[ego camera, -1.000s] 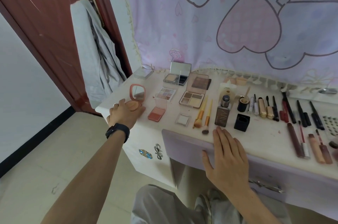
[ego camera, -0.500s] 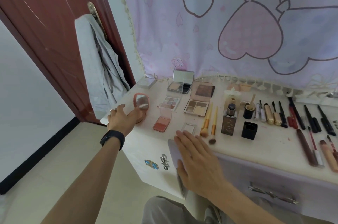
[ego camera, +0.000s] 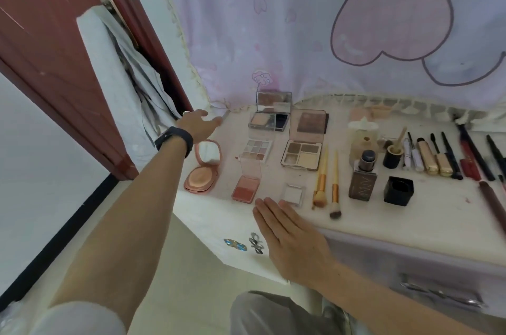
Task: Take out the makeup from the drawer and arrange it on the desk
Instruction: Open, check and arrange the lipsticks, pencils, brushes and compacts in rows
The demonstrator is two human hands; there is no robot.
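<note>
Makeup covers the chalky white desk (ego camera: 356,225). My right hand (ego camera: 290,239) lies flat on the front edge, fingers straight, grasping nothing. The lilac drawer (ego camera: 410,258) is at its three o'clock. At ten sits a glossy round rose-gold compact (ego camera: 202,170), mirror lid up; at one, two wooden-handled brushes (ego camera: 325,184); at two, a boxy glass bottle (ego camera: 362,178). At eleven my left hand (ego camera: 198,125) reaches, fingers spread and released. Something silvery at its fingertips is too blurred to name.

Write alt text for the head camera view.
A person's left hand reaches, fingers open, toward the back left corner of a white desk laid out with makeup: open palettes, a pink compact, brushes, a brown bottle. The right hand is flat at the desk's front edge.
</note>
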